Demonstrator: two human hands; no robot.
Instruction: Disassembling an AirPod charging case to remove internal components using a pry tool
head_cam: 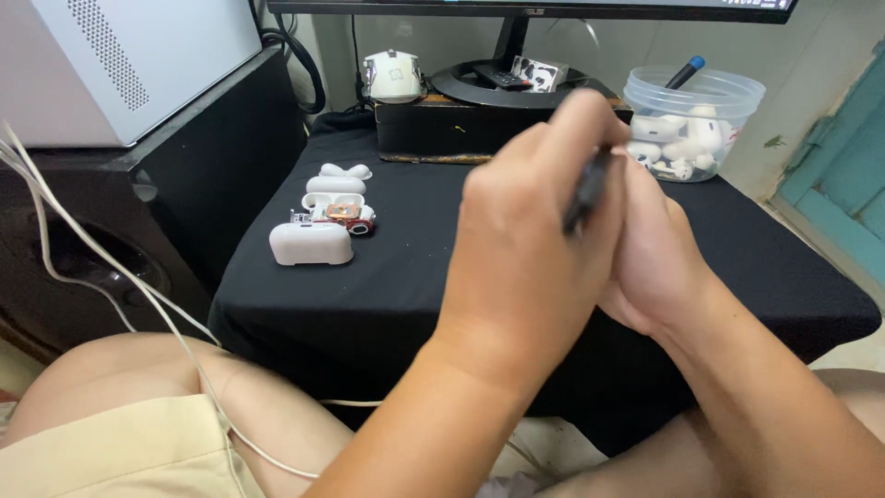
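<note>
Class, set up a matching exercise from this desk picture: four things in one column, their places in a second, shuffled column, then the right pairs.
Things
1. white earbud case
2. clear plastic tub
3. white mouse
4. dark slim tool

Places
A. at the back, beside the monitor stand
B. between the left hand and right hand
C. left side of the black cloth, nearest the viewer in a row of small parts
D. back right corner, holding white earbud parts

Pairs: 1-C, 2-D, 3-A, 4-B
</note>
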